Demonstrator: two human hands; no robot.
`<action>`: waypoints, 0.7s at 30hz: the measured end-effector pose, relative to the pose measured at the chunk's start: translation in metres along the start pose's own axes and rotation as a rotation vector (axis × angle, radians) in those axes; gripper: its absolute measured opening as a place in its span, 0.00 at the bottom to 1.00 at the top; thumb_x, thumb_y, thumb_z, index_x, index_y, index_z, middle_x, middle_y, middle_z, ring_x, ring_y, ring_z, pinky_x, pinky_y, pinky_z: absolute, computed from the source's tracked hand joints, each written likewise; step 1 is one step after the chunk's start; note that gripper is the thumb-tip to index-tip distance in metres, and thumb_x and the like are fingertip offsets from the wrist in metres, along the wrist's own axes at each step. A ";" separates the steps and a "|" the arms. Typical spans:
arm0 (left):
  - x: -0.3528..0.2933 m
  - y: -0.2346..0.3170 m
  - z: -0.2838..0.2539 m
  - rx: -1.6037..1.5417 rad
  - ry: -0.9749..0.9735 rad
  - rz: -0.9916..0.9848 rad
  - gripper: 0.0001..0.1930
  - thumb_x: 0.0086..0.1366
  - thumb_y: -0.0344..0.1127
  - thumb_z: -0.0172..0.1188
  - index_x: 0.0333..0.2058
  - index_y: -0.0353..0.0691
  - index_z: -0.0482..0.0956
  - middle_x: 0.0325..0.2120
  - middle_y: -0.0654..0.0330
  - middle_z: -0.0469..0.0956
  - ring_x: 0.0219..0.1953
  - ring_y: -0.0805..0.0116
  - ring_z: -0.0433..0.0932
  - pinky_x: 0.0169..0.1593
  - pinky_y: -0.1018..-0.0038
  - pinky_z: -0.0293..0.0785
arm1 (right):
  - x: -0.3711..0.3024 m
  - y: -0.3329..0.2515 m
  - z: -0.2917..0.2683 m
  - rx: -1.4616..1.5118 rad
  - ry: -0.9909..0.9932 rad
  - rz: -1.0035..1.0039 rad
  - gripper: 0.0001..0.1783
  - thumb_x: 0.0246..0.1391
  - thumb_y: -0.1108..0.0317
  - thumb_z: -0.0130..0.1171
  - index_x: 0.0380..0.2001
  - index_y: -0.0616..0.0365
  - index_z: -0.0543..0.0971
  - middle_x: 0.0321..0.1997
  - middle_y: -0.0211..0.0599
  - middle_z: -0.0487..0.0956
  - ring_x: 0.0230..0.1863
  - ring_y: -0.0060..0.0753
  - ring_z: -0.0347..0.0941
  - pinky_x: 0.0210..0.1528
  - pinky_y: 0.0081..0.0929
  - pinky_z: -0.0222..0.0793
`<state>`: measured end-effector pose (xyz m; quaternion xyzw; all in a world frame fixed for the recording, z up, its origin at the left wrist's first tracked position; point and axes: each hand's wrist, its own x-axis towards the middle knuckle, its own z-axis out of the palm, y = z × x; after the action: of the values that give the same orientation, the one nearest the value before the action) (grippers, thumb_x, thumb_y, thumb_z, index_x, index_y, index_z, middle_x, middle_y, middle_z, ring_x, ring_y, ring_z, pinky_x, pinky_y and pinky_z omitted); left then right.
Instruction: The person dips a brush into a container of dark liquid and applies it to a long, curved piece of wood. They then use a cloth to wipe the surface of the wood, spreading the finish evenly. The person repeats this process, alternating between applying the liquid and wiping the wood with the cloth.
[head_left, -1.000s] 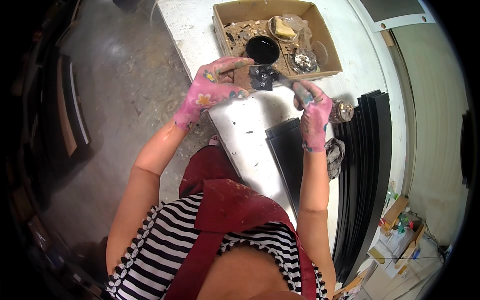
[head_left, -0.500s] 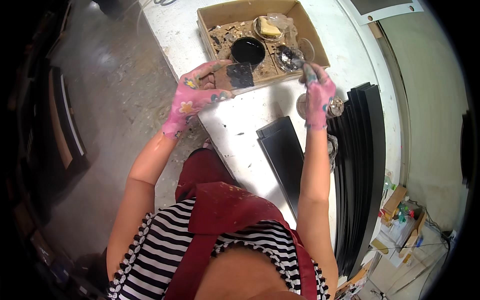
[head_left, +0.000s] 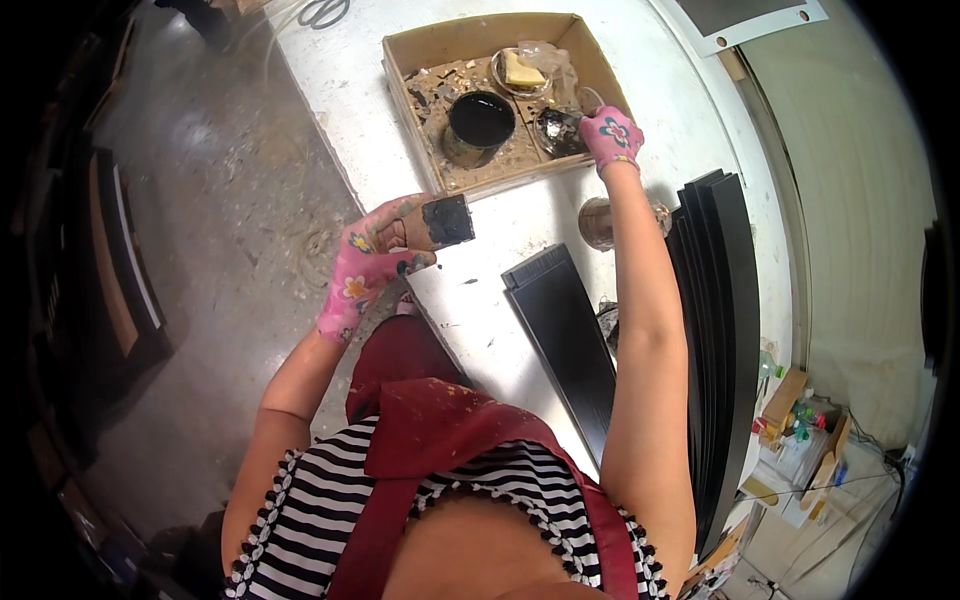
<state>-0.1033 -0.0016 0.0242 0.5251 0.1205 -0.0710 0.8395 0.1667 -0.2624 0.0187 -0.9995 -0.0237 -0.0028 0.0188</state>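
Observation:
My left hand (head_left: 372,262), in a pink flowered glove with dirty fingertips, grips a small brown board (head_left: 447,221) whose outer end is coated black. It holds the board just in front of the cardboard box. My right hand (head_left: 612,139), gloved alike, is closed over the box's right side, beside a small round dish (head_left: 557,130) smeared with black. What its fingers hold is hidden. In the box stands a round tub (head_left: 472,152) of glossy black liquid. Behind it a yellow sponge (head_left: 522,70) lies in another small dish.
The shallow cardboard box (head_left: 560,170) sits on a white table (head_left: 450,320). A black panel (head_left: 560,320) lies at the front. Several long black strips (head_left: 715,380) stand stacked on the right, and a jar (head_left: 597,222) sits under my right forearm.
My left hand has drawn the board toward me, away from the box and tub. My right hand has moved farther into the box, over the smeared dish.

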 end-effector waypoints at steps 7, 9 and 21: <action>-0.010 -0.006 -0.005 -0.042 -0.025 -0.021 0.38 0.44 0.12 0.68 0.59 0.32 0.71 0.49 0.59 0.79 0.47 0.73 0.79 0.45 0.81 0.76 | -0.058 0.004 -0.052 0.157 0.081 -0.091 0.16 0.54 0.59 0.55 0.43 0.49 0.84 0.43 0.45 0.83 0.47 0.50 0.78 0.53 0.38 0.71; -0.011 -0.008 -0.006 -0.017 -0.016 -0.014 0.38 0.45 0.13 0.68 0.59 0.32 0.71 0.49 0.58 0.79 0.47 0.72 0.79 0.44 0.81 0.76 | -0.096 0.023 -0.065 0.246 0.242 -0.165 0.16 0.57 0.60 0.56 0.45 0.50 0.83 0.47 0.43 0.82 0.51 0.47 0.77 0.57 0.36 0.68; -0.033 -0.021 0.005 -0.067 -0.058 -0.094 0.37 0.48 0.23 0.72 0.59 0.29 0.69 0.49 0.56 0.78 0.49 0.71 0.78 0.50 0.78 0.76 | -0.268 0.134 -0.022 0.220 0.396 0.224 0.44 0.50 0.53 0.68 0.67 0.56 0.63 0.66 0.49 0.67 0.66 0.54 0.62 0.67 0.44 0.58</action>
<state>-0.1396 -0.0151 0.0175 0.4883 0.1228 -0.1214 0.8554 -0.0947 -0.4099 0.0340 -0.9678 0.0914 -0.1940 0.1321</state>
